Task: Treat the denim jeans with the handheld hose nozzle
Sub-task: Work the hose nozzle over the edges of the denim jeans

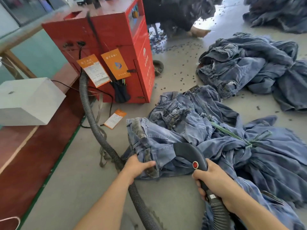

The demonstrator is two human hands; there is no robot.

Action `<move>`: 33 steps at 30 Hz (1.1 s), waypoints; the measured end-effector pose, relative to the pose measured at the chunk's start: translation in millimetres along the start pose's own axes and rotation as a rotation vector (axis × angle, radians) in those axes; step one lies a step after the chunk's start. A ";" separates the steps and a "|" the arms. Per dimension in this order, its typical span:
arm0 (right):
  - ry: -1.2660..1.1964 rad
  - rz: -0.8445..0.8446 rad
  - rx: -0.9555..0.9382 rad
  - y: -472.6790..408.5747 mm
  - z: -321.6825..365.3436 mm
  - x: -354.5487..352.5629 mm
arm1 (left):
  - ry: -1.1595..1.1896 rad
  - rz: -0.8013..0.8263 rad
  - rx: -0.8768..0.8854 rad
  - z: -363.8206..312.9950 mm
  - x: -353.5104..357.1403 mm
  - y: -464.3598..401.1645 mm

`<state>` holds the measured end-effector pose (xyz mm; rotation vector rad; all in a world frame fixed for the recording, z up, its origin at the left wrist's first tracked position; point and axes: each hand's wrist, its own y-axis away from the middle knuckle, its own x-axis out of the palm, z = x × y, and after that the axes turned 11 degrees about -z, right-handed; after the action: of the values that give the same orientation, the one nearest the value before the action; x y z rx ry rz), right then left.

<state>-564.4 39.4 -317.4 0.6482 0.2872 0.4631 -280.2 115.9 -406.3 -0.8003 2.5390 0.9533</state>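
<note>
A heap of blue denim jeans (196, 130) lies on the grey floor in front of me, partly tied with a green cord (232, 135). My left hand (138, 166) grips the waistband edge of the nearest pair. My right hand (211, 178) holds the handle of a black hose nozzle (189, 153) with a red button. The nozzle's head points at the denim just right of my left hand. Its ribbed grey hose (93, 120) runs from under my right wrist, loops under my left forearm and goes up to the red machine.
A red machine cabinet (116, 39) with orange tags stands at the back left. A white box (28, 100) sits on a red-brown platform on the left. More jeans piles (249, 63) lie to the right and far right. Small dark scraps litter the floor. A person's bare foot (198, 32) shows at the back.
</note>
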 end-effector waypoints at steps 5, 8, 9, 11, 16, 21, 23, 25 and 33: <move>-0.047 0.033 -0.016 -2.4 9.9 3.3 | 0.307 0.072 -0.080 -25.1 -6.7 7.0; -0.091 0.047 -0.011 -0.6 13.2 -2.0 | 0.547 0.178 -0.196 -38.7 -1.9 22.7; -0.105 0.047 -0.010 0.9 12.9 -5.6 | 0.590 0.176 -0.218 -38.7 1.9 28.7; -0.111 0.042 -0.010 5.7 10.9 -14.2 | 0.632 0.156 -0.252 -34.4 9.5 47.4; -0.131 0.024 0.005 18.0 8.4 -38.4 | 0.799 0.342 -0.267 -17.8 6.4 101.9; -0.195 0.087 0.005 38.2 10.8 -50.0 | 1.056 0.230 -0.258 -27.0 -2.3 122.3; -0.183 0.095 -0.005 46.4 8.6 -47.4 | 1.162 0.128 -0.267 -29.7 -0.1 123.6; -0.166 0.094 -0.018 51.2 3.5 -41.8 | 1.226 0.094 -0.267 -27.1 1.2 125.3; -0.070 0.090 -0.022 52.9 -6.5 -19.8 | 0.823 0.163 -0.244 -12.4 9.7 133.1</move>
<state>-601.0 70.0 -286.4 0.6564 0.1873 0.5280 -369.0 186.5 -334.8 -1.2831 3.2539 1.1790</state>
